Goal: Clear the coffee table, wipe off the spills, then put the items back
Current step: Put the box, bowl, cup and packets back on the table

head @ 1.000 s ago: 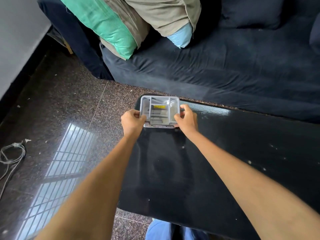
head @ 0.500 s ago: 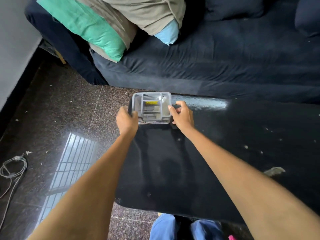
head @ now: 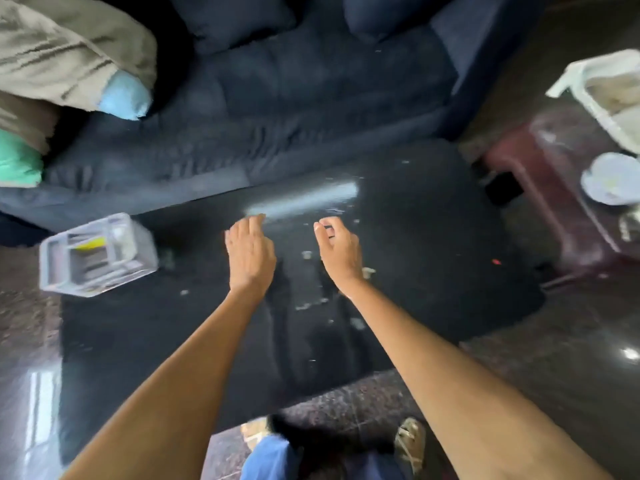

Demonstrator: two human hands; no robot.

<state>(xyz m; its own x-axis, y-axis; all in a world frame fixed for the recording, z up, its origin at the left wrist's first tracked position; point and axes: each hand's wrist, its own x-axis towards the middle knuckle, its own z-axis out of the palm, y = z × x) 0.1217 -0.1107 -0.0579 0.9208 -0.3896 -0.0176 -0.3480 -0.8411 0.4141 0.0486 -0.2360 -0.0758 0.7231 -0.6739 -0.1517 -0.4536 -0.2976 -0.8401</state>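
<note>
Both hands, left hand and right hand, are hovering empty, fingers loosely curled, over the crumb-littered glossy black coffee table, the clear plastic compartment organiser sitting at its corner.

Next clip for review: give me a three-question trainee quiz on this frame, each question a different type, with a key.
1. True or false: both hands are holding the clear plastic organizer.
2. Multiple choice: where does the organizer sit? A) at the coffee table's left end B) on the sofa C) on the maroon stool
3. Short answer: what lies scattered on the tabletop around the left hand and right hand?

Key: 1. False, both hands are free and have no grip on anything. 2. A. 3. Small pale crumbs and bits of debris.
</note>
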